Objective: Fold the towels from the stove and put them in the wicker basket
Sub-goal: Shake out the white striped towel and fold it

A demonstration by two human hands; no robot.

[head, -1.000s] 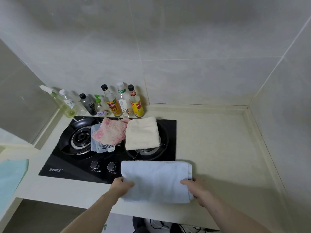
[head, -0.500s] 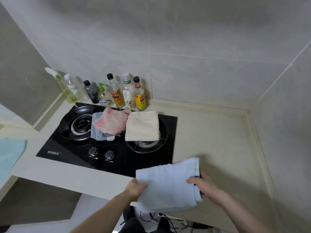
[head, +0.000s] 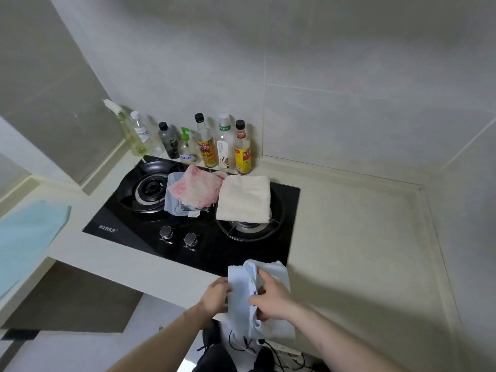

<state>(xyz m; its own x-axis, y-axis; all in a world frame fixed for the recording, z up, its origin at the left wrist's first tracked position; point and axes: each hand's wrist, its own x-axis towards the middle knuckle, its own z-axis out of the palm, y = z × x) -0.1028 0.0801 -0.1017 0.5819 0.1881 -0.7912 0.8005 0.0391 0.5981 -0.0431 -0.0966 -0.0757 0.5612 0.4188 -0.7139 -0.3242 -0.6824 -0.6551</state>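
**A:** Starting at the left, what's different from a second ago?

**B:** The stove (head: 150,237) itself hasn't altered. The striped blue cloth (head: 171,205) lies under the pink towel (head: 197,187) between the burners, and the cream towel (head: 244,198) sits folded on the right burner, all as they were a second ago.

**A:** And nearer the person?

**B:** That's where it moved. The white towel (head: 271,304) lay spread on the counter (head: 349,237) edge a second ago with a hand at each end. Now it is lifted off, hanging in front of the counter, doubled over on itself.

**A:** The hands?

**B:** The left hand (head: 217,296) pinches the towel's left edge, fingers curled onto the cloth. The right hand (head: 271,296) has come across (the two are now just beside each other) and grips the other layer, thumb over the fold.

**A:** So what does that mean for the job?

**B:** I'd judge this towel has had another fold and is nearly basket-ready. The wicker basket isn't in view, so I can't say where it goes. Three cloths remain on the stove.
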